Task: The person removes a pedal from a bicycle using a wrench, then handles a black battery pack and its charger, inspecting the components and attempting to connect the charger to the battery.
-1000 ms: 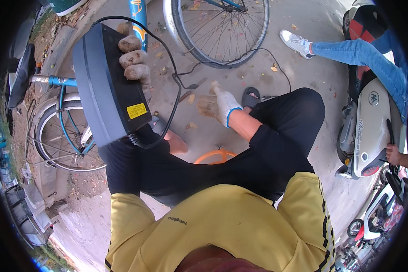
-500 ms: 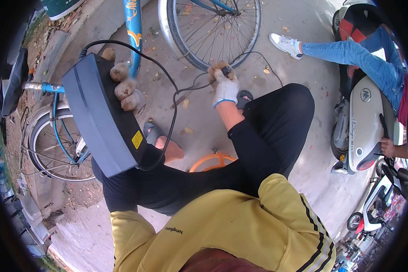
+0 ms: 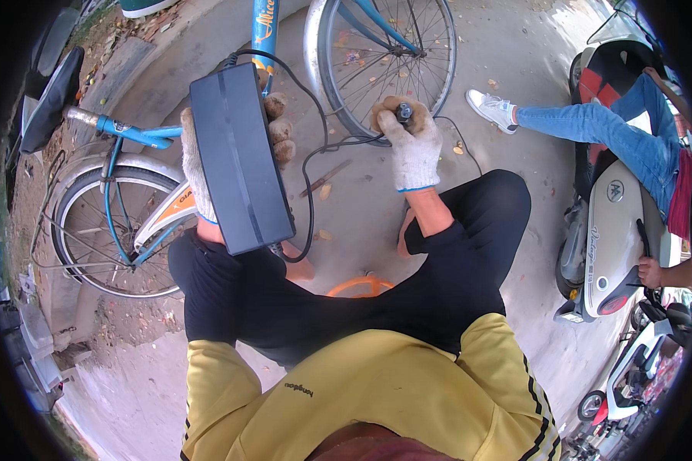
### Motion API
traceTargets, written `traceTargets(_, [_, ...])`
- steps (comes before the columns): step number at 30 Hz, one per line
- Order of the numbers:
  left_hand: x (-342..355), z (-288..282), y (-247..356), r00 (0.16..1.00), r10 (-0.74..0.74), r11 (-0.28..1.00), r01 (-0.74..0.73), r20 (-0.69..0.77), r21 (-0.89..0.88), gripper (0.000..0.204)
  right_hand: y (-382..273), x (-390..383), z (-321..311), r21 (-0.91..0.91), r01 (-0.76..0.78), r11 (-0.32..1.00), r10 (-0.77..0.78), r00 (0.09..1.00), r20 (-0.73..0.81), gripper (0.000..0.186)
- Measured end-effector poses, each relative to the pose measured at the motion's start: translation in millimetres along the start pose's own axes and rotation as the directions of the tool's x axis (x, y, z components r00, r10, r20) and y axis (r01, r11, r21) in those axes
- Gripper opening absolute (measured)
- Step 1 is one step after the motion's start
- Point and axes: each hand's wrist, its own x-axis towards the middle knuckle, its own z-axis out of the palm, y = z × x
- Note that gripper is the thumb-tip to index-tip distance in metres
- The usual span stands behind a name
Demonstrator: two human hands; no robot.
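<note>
My left hand [image 3: 194, 165], in a soiled white work glove, grips a black box-shaped charger [image 3: 242, 161] from below, thumb side along its left edge and fingertips curled over the right edge. The charger's broad, plain face is turned up. Black cables [image 3: 312, 173] leave both of its ends. In front of the bicycle wheel, my gloved right hand [image 3: 417, 157] is closed around a dark round cable plug [image 3: 404, 113], whose end faces up between thumb and fingers.
Ahead stands a blue bicycle's wheel [image 3: 388, 58]; another bicycle wheel [image 3: 115, 230] is at left. An orange ring-shaped thing [image 3: 361, 286] lies between my legs. To the right, a person in jeans [image 3: 592, 123] sits on a beige scooter [image 3: 619, 223]. Another person's hand [image 3: 650, 272] shows behind it.
The charger has turned flatter and shifted right, hiding its yellow label and showing its broad face. My right hand has moved slightly right, and the plug's end now faces up.
</note>
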Motion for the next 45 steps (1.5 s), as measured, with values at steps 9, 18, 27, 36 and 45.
traceTargets(9, [3, -12, 6, 0.998, -0.069, 0.998, 0.069, 0.014, -0.005, 0.093, 8, -26, 1, 0.051, -0.491, 0.87, 0.47, 0.856, 0.216, 0.021])
traceTargets(18, [32, -45, -21, 0.987, -0.086, 0.956, 0.121, 0.139, -0.267, 0.069, -87, -21, 52, -0.355, 0.103, 0.929, 0.082, 0.879, 0.469, 0.034])
traceTargets(27, [48, -30, -27, 0.76, 0.481, 0.657, 0.019, -0.438, 0.754, 0.047, -29, -1, 29, -0.318, -0.008, 0.948, 0.195, 0.804, 0.562, 0.078])
traceTargets(36, [56, -11, -25, 0.869, 0.397, 0.524, 0.05, -0.296, 0.85, 0.049, -34, 4, 28, -0.279, -0.328, 0.902, 0.426, 0.779, 0.46, 0.081])
traceTargets(45, [65, -19, -21, 0.901, 0.376, 0.653, -0.093, -0.215, 0.751, 0.044, -44, 11, 34, -0.313, -0.182, 0.932, 0.311, 0.846, 0.434, 0.081])
